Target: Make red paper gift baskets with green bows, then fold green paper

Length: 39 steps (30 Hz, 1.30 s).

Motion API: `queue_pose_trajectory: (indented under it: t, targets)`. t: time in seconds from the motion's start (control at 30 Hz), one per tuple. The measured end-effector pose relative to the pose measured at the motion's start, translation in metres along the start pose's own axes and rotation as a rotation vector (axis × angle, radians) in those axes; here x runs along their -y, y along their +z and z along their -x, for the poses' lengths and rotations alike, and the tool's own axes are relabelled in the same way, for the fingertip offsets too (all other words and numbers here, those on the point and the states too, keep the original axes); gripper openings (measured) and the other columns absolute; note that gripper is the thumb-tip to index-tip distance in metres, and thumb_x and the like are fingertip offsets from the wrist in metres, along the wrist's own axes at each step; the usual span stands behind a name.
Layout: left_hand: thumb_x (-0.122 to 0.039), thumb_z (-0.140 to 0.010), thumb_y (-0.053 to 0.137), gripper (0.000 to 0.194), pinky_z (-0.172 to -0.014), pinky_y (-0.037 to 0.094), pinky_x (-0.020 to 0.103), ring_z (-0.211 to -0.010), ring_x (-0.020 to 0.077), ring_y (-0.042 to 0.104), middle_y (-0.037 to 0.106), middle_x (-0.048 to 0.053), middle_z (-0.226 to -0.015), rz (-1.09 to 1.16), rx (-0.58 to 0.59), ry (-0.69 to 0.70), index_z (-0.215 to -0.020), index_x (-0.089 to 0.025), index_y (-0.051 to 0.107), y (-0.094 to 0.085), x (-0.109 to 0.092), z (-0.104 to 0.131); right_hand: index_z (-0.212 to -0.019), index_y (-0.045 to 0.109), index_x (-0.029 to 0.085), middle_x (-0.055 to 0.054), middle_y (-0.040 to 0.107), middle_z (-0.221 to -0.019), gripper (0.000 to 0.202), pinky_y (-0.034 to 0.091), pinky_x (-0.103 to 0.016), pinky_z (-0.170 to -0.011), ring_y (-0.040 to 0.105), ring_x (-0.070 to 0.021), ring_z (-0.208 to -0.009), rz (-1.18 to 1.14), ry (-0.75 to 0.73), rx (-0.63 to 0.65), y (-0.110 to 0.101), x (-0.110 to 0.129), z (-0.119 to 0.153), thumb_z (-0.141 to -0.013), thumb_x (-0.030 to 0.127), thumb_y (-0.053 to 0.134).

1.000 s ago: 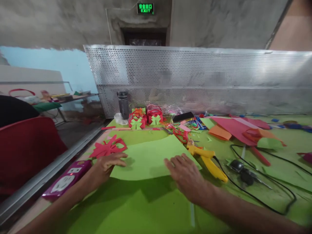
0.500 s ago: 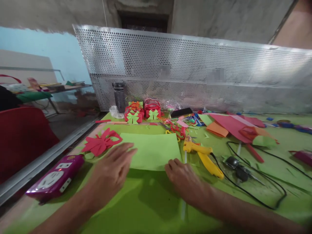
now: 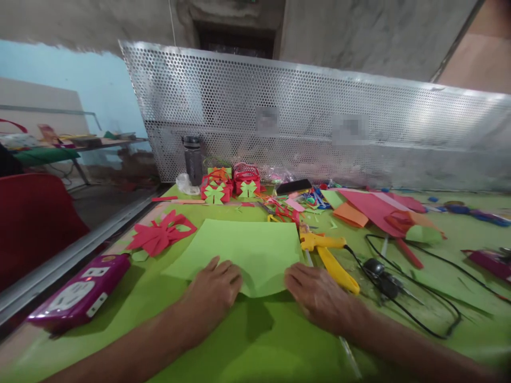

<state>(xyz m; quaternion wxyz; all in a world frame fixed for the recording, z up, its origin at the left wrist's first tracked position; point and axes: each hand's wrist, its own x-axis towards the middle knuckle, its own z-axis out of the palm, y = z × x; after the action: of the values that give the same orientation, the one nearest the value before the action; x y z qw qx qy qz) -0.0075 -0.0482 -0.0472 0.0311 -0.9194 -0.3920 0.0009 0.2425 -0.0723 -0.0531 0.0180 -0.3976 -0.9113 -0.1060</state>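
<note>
A light green sheet of paper (image 3: 247, 244) lies in front of me on the green tabletop, its near edge bent slightly upward. My left hand (image 3: 217, 284) grips that near edge with curled fingers, left of its middle. At the near right corner, the fingers of my right hand (image 3: 309, 284) are closed on the same sheet. Both thumbs are mostly hidden. Just right of the paper rests a yellow hot glue gun (image 3: 323, 242), its black cord trailing right. A red paper cutout (image 3: 162, 234) lies to the left of the sheet.
A purple power strip (image 3: 82, 292) sits at the left table edge. Small red paper baskets (image 3: 246, 181) with green bows, a dark bottle (image 3: 193, 162) and a black phone (image 3: 293, 186) stand or lie at the back. Coloured paper (image 3: 371, 210) and keys (image 3: 385, 279) are to the right.
My left hand has come down from above the sheet's left side onto its near edge and closed there. The near edge has bent up and shifted toward me.
</note>
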Motion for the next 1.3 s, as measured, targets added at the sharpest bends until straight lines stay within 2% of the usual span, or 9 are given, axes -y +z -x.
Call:
queue_pose_trajectory:
  t: [0.17,0.3,0.43,0.57,0.67,0.8,1.03,1.13,1.3]
  targets:
    - [0.000,-0.072,0.038,0.047,-0.091,0.050,0.037,-0.104,0.0236,0.064,0.070,0.004,-0.111,0.099,-0.169,-0.030,-0.097,-0.025,0.069,0.018,0.029,0.032,-0.084,0.054,0.016,-0.004,0.060,-0.082,0.027,0.033,-0.029,-0.061,0.051,-0.0175,-0.076,-0.077,-0.013,-0.037,0.001,0.009,-0.007,-0.065,-0.002,0.048]
    - [-0.007,-0.073,0.044,0.044,-0.092,0.051,0.039,-0.110,0.0273,0.061,0.068,0.004,-0.116,0.050,-0.295,-0.046,-0.104,-0.026,0.069,0.043,0.047,0.052,-0.082,0.055,0.015,-0.005,0.061,-0.083,0.031,0.034,-0.028,-0.062,0.052,-0.0175,-0.077,-0.108,0.021,-0.026,0.004,0.002,-0.012,-0.059,-0.004,0.047]
    - [-0.018,-0.081,0.048,0.037,-0.090,0.053,0.041,-0.107,0.0284,0.063,0.067,0.006,-0.117,-0.011,-0.260,-0.021,-0.113,-0.026,0.066,0.043,0.035,0.041,-0.080,0.056,0.015,-0.004,0.061,-0.080,0.025,0.034,-0.029,-0.061,0.051,-0.0170,-0.074,-0.102,-0.022,-0.045,0.003,0.002,-0.015,-0.062,-0.001,0.050]
    - [-0.011,-0.081,0.046,0.039,-0.091,0.052,0.039,-0.112,0.0277,0.060,0.065,0.009,-0.120,-0.111,-0.207,0.102,-0.111,-0.023,0.067,0.031,0.018,0.024,-0.078,0.056,0.016,-0.002,0.061,-0.080,0.008,0.035,-0.028,-0.061,0.052,-0.0161,-0.072,-0.126,-0.038,-0.089,0.002,0.005,-0.011,-0.074,0.010,0.058]
    - [-0.007,-0.080,0.044,0.040,-0.091,0.052,0.038,-0.112,0.0285,0.059,0.066,0.011,-0.119,-0.163,-0.212,0.152,-0.108,-0.021,0.069,0.030,0.016,0.020,-0.079,0.056,0.017,-0.001,0.062,-0.077,0.005,0.036,-0.027,-0.061,0.053,-0.0145,-0.070,-0.126,0.061,-0.114,0.004,0.000,-0.004,-0.083,0.020,0.059]
    - [-0.006,-0.075,0.044,0.043,-0.084,0.055,0.042,-0.106,0.0322,0.062,0.067,0.013,-0.115,-0.202,-0.200,0.174,-0.106,-0.019,0.071,0.029,0.016,0.015,-0.081,0.058,0.018,-0.003,0.062,-0.077,0.016,0.037,-0.027,-0.063,0.056,-0.0158,-0.073,-0.017,0.349,-0.129,0.003,-0.018,0.014,-0.091,0.029,0.053]
    - [-0.005,-0.076,0.043,0.044,-0.087,0.053,0.047,-0.109,0.0336,0.060,0.066,0.014,-0.117,-0.150,-0.084,0.104,-0.109,-0.017,0.070,0.014,0.000,-0.004,-0.099,0.060,0.019,-0.007,0.066,-0.084,0.019,0.033,-0.029,-0.055,0.062,-0.0212,-0.070,0.109,0.719,-0.089,0.014,-0.037,0.041,-0.085,0.031,0.057]
    - [-0.007,-0.076,0.046,0.043,-0.087,0.053,0.046,-0.110,0.0333,0.060,0.066,0.012,-0.117,-0.139,-0.149,0.118,-0.109,-0.019,0.069,0.025,0.003,-0.006,-0.114,0.055,0.021,-0.007,0.066,-0.089,0.029,0.034,-0.029,-0.057,0.062,-0.0211,-0.072,0.134,0.776,-0.069,0.024,-0.038,0.044,-0.086,0.030,0.054]
    - [-0.025,-0.085,0.050,0.031,-0.091,0.053,0.037,-0.108,0.0260,0.063,0.068,0.004,-0.116,-0.122,-0.360,0.184,-0.109,-0.027,0.068,0.052,0.022,-0.003,-0.117,0.053,0.023,-0.008,0.063,-0.091,0.029,0.035,-0.029,-0.057,0.060,-0.0193,-0.069,0.180,0.882,-0.045,0.027,-0.056,0.050,-0.090,0.025,0.041]
